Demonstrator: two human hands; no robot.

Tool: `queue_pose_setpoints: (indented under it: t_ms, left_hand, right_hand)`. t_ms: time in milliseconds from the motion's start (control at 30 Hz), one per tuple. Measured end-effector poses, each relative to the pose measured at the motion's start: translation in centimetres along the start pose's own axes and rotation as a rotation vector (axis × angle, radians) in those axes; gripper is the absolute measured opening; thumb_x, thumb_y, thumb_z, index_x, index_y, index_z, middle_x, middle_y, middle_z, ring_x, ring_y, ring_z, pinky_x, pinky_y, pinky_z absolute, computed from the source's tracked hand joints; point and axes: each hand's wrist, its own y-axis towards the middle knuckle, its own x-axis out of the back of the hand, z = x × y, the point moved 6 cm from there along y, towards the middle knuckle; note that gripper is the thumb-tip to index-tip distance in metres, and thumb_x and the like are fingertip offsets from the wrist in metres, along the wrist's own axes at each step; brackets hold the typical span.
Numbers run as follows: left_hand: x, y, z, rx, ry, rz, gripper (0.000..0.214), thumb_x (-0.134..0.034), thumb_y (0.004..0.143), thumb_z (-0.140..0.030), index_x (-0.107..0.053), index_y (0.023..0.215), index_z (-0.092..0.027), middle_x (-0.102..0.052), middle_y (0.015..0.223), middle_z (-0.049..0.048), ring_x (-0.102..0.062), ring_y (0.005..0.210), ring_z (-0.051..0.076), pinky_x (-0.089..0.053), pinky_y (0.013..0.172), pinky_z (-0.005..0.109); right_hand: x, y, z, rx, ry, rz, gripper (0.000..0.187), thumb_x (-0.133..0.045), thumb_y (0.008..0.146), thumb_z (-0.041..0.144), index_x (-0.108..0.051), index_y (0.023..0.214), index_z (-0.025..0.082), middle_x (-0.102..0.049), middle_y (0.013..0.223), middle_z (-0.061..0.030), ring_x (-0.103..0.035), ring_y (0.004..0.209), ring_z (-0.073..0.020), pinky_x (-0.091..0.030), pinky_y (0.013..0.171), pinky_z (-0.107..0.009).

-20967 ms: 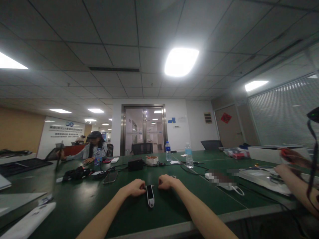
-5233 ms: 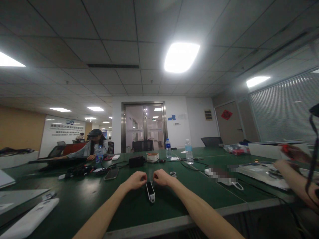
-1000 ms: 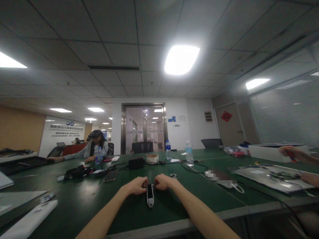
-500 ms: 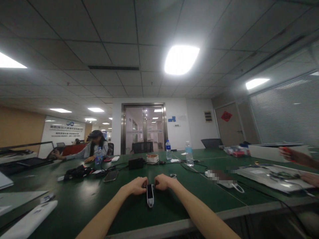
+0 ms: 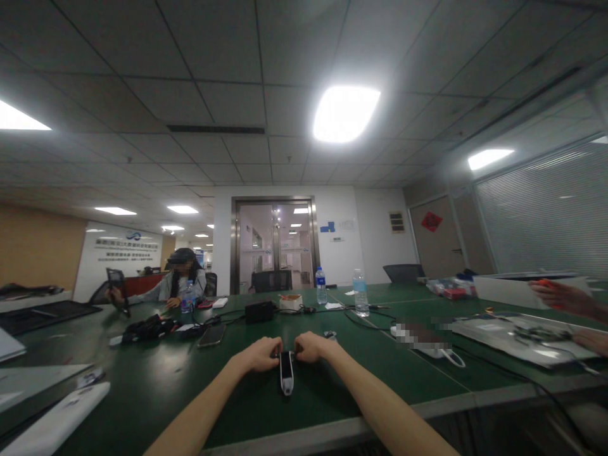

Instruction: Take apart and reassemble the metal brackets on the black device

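Note:
A slim white device with a long dark screen-like face lies on the green table in front of me, its narrow white tip toward me. It looks like a scanning pen. My left hand rests at the left of its far end, fingers curled and closed. On the right, my right hand is curled the same way beside the far end. Small dark bits show between the fingertips of each hand and the device. What the fingers grip, if anything, is too small to make out.
Ahead stand two water bottles, a black box-shaped adapter with cables, and a small white box. A phone lies left. At right, another person's hands work by a flat panel. Another person sits far left.
My hands and the white device stay where they were. The person at far left has raised a dark frame upright off the table; the co-worker's hand at right shifted slightly.

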Motion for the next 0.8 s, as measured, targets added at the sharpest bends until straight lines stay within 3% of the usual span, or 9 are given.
queue_pose_setpoints:
  t_ms: [367, 800]
  left_hand:
    - [-1.2, 0.9, 1.3, -0.010, -0.011, -0.006, 0.024, -0.054, 0.082, -0.039, -0.056, 0.098, -0.022, -0.064, 0.094, 0.0039, -0.061, 0.085, 0.020, -0.044, 0.069, 0.025]
    - [-1.1, 0.8, 1.3, 0.008, -0.016, 0.023, 0.026, -0.055, 0.082, -0.041, -0.055, 0.099, -0.022, -0.062, 0.096, 0.0039, -0.059, 0.086, 0.020, -0.045, 0.071, 0.026]
  right_hand:
    - [0.1, -0.3, 0.3, 0.005, -0.001, 0.006, 0.032, -0.057, 0.073, 0.027, -0.071, 0.101, 0.019, -0.071, 0.101, -0.0093, -0.067, 0.090, -0.0229, -0.050, 0.069, -0.026]
    - [0.4, -0.6, 0.6, 0.013, -0.016, -0.001, 0.035, -0.056, 0.073, 0.027, -0.070, 0.104, 0.021, -0.071, 0.103, -0.0081, -0.067, 0.091, -0.0213, -0.050, 0.068, -0.024]
